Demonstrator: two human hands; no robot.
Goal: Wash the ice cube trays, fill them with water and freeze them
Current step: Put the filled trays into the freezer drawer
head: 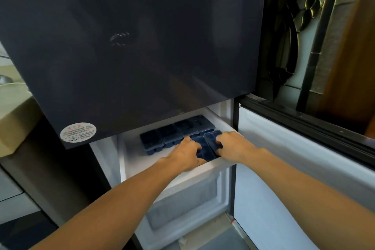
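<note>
Arms outstretched, left grip (186, 153) and right grip (233, 146) curled, close together.

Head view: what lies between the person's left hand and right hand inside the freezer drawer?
A dark blue ice cube tray fills that gap, gripped by the left hand and right hand; the head view shows it.

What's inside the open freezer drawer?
Dark blue ice trays in a back row, plus one front tray gripped by left hand and right hand. Hands cover its ends; cell contents too dark to tell.
</note>
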